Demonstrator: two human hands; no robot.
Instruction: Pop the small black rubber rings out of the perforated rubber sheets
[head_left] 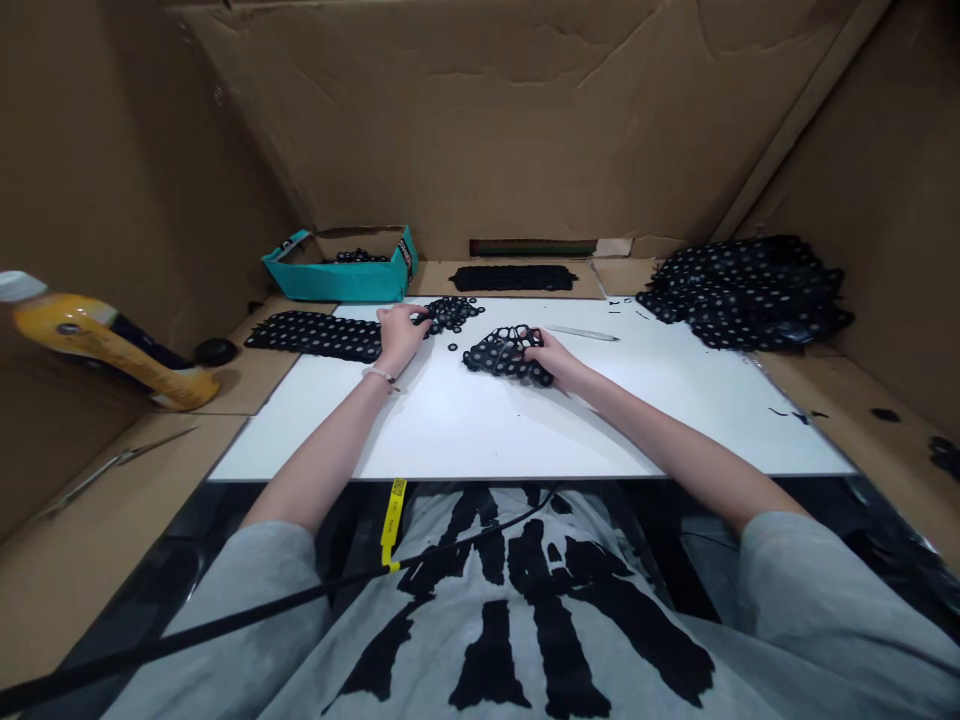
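Observation:
My right hand (556,358) is closed on the edge of a black sheet full of round holes (504,358), which is raised and bent over the white board (480,430). Some of its holes look open, while others show pale discs. At the left edge of a pile of small black rings (452,313), my left hand (401,335) has its fingertips pinched together; whatever is between them is too small to make out. One loose ring (452,347) lies between my hands. Partly behind my left hand is a flat black strip with rows of holes (319,335).
A teal box (337,282) with black rings stands at the back left. Another black strip (514,277) lies at the back. A white pen (583,332) rests behind my right hand. Right, a heap of holed black sheets (750,295); left, a yellow bottle (120,345) and tweezers (120,460).

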